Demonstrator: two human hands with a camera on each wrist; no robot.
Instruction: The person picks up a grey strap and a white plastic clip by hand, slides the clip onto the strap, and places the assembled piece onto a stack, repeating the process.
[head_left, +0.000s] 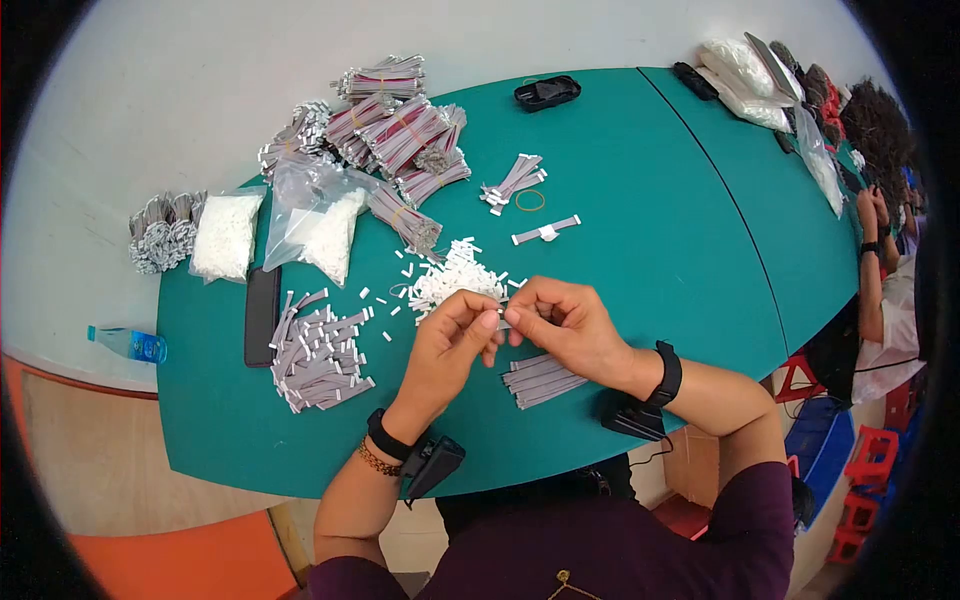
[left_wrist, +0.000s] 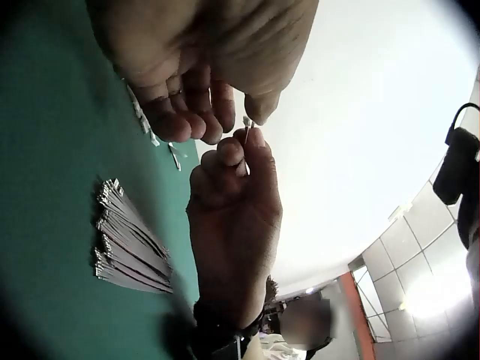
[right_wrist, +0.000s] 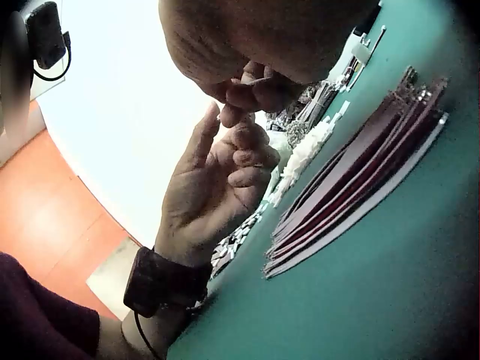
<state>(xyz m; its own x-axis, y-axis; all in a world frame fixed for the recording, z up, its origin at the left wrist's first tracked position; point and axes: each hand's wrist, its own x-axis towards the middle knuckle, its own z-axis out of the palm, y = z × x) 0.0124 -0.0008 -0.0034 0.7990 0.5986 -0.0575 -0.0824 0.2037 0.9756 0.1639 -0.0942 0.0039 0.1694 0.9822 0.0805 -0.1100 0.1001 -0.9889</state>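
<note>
Both hands meet above the green table's near half. My left hand (head_left: 447,350) pinches a small white plastic connector (left_wrist: 247,120) between thumb and forefinger. In my right hand (head_left: 572,325), thumb and fingers grip a short grey ribbon cable (head_left: 504,323), its end right at the connector. Fingers hide most of both pieces. Just beyond the hands is a loose heap of white connectors (head_left: 455,278). A bundle of grey ribbon cables (head_left: 540,382) lies under the right hand; to the left is a pile of cables with white ends (head_left: 320,355).
Bundled cables (head_left: 400,135) are stacked at the back left, near bags of white connectors (head_left: 228,235). A black phone-like slab (head_left: 262,315) lies beside the cable pile. Farther off are a rubber band (head_left: 530,201), a single cable (head_left: 546,231) and a black case (head_left: 547,93). Another person sits at right.
</note>
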